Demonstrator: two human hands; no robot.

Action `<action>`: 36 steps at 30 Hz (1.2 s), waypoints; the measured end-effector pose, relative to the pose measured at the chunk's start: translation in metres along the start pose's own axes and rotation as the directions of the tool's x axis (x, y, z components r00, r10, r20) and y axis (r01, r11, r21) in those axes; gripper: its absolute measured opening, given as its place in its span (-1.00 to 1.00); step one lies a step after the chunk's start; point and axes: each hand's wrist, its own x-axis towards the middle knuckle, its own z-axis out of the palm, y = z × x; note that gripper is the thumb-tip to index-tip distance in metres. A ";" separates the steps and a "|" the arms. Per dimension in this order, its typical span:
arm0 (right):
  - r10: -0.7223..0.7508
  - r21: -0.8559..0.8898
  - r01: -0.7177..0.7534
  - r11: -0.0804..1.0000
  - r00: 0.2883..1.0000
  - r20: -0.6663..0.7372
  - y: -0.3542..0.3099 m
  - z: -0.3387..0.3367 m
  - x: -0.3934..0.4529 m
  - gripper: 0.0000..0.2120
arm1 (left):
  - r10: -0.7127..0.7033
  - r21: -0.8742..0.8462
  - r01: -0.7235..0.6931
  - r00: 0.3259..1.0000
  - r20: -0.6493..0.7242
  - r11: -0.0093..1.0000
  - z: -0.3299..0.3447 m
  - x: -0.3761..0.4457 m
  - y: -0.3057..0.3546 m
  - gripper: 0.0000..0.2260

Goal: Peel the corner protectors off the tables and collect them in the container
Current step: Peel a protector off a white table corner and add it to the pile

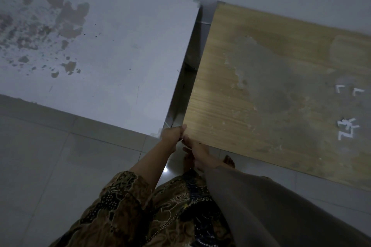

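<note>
Two hands [181, 139] at wooden table [261, 90] corner

Two benches stand side by side: a white bench [96, 50] up and to the left of the hands, and a wood-grain bench [281, 78] up and to the right of them. Two hands meet at the wood bench's near corner: the left hand [172, 133] and the right hand [197, 151]. Small white corner protectors [348, 126] lie on the wood bench well right of the hands: two apart [358, 92], plus a cluster too tangled to count.
</note>
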 end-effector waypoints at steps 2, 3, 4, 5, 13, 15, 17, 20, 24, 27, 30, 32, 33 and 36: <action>0.008 0.000 -0.008 1.000 1.000 -0.006 0.001 0.000 0.001 -0.69 | -0.028 -0.041 0.029 0.999 0.014 0.999 -0.001 0.004 -0.001 -0.81; 0.006 -0.008 -0.007 1.000 1.000 -0.015 0.001 0.001 0.003 -0.72 | -0.042 -0.056 0.044 0.999 0.030 0.997 -0.001 0.006 -0.001 -0.81; 0.002 -0.020 -0.002 1.000 0.999 -0.032 0.003 0.003 0.004 -0.76 | -0.055 -0.056 0.057 0.998 0.038 0.997 -0.002 0.007 -0.001 -0.81; -0.004 -0.035 0.002 0.999 0.998 -0.057 0.004 0.005 0.006 -0.81 | -0.064 -0.043 0.066 0.997 0.039 0.997 -0.002 0.009 -0.001 -0.80; -0.022 -0.075 0.014 0.997 0.994 -0.109 0.009 0.006 0.012 -0.87 | -0.039 -0.083 0.038 0.999 -0.016 0.996 0.000 0.003 0.003 -0.67; -0.026 -0.062 0.022 0.998 0.997 -0.067 0.010 0.003 0.011 -0.81 | 0.009 -0.067 -0.009 1.000 0.004 0.998 -0.001 -0.003 0.003 -0.69; -0.022 -0.014 0.022 1.000 1.000 -0.008 0.010 -0.001 0.010 -0.73 | 0.104 0.000 -0.104 0.994 0.030 0.995 -0.004 -0.013 0.001 -0.69; 0.001 0.064 -0.006 0.998 0.997 0.077 0.010 -0.008 0.009 -0.73 | 0.168 -0.089 -0.157 0.976 0.138 0.984 -0.008 -0.029 -0.007 -0.65; -0.066 0.026 0.064 0.998 0.991 0.116 0.014 -0.010 0.008 -0.72 | 0.109 -0.169 -0.071 0.968 0.227 0.983 -0.018 -0.031 -0.006 -0.60; -0.109 0.020 0.108 0.994 0.992 0.058 0.017 -0.006 0.008 -0.69 | 0.097 -0.116 -0.069 0.962 0.255 0.991 -0.023 -0.030 -0.006 -0.68; -0.116 0.027 0.116 0.993 0.993 -0.008 0.018 0.001 0.008 -0.81 | 0.086 -0.120 -0.057 0.963 0.254 0.991 -0.022 -0.031 -0.008 -0.69; -0.133 0.012 0.134 0.991 0.990 -0.054 0.020 0.004 0.008 -0.92 | 0.089 -0.116 -0.062 0.964 0.250 0.991 -0.021 -0.030 -0.008 -0.69; -0.140 0.009 0.141 0.990 0.988 -0.069 0.021 0.006 0.008 -0.95 | 0.091 -0.112 -0.064 0.964 0.249 0.992 -0.021 -0.029 -0.008 -0.69; -0.144 0.012 0.146 0.989 0.985 -0.094 0.021 0.010 0.006 -0.97 | 0.087 -0.122 -0.059 0.966 0.244 0.991 -0.022 -0.029 -0.007 -0.71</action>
